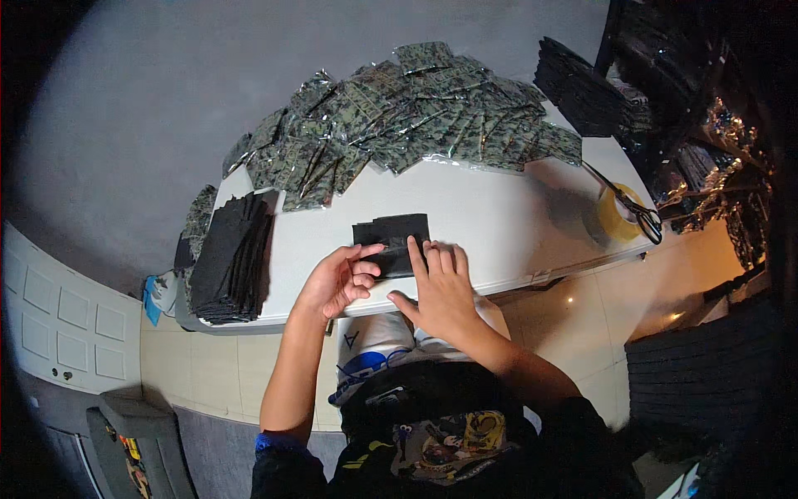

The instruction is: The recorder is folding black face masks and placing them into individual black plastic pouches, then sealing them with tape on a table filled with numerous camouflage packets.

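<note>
White table (499,216) by a grey wall, two bare hands on a piece of black cloth.

Both forearms come up from the lower edge and meet at the table's near edge. Left hand (341,281) curls its fingers and thumb around the left end of the black cloth (392,241), pinching it; right hand (440,293) lies flat, fingers spread and straight, pressing the cloth's right part down. Along the far edge spreads a heap of shiny clear packets with green camouflage contents (416,108). A stack of black cloth pieces (233,258) stands at the table's left end, another dark stack (582,91) at the far right. Yellow tape roll (619,214) and scissors (632,204) lie at the right end.
</note>
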A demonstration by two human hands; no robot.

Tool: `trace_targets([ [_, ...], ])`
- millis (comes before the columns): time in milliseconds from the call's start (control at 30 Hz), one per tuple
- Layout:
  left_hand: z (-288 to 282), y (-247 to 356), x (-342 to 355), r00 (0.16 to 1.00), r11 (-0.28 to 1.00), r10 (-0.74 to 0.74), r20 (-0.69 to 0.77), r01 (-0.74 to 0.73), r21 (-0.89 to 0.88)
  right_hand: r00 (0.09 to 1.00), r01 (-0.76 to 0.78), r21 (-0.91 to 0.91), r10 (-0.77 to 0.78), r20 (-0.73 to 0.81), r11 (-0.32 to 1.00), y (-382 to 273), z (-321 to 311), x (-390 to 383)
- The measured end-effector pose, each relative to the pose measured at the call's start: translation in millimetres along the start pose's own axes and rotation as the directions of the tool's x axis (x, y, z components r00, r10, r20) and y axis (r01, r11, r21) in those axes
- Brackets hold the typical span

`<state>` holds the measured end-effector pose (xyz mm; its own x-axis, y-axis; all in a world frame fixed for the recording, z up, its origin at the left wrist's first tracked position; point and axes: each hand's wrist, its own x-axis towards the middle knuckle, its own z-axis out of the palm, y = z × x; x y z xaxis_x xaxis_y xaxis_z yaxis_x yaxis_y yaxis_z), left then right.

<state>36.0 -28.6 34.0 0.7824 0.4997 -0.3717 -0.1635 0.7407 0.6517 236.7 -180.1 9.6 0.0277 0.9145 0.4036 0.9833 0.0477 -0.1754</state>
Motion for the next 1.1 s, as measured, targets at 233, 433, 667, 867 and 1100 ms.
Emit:
trace_targets([
  [233,-2,-1,1,0.999,0.999,0.005,-0.033,-0.004,0.036,1.0,0.003,0.001,-0.003,-0.009,1.0,0,1,0],
  [433,-2,-2,0,0.999,0.998,0.01,-0.042,-0.007,0.064,1.0,0.017,0.01,-0.017,-0.017,1.0,-1,1,0],
  [667,19,-2,-5,0.977,0.905,0.123,-0.172,-0.039,0.424,1.0,0.012,0.026,-0.012,-0.016,1.0,1,3,0],
  [867,41,-1,-6,0.861,0.54,0.42,-0.287,0.018,0.842,1.0,0.005,0.028,-0.005,-0.009,1.0,0,3,0],
  [1100,54,-42,-16,0.589,-0.23,0.772,0.239,-0.091,0.969,0.997,-0.06,0.084,0.056,0.059,0.995,2,0,2],
])
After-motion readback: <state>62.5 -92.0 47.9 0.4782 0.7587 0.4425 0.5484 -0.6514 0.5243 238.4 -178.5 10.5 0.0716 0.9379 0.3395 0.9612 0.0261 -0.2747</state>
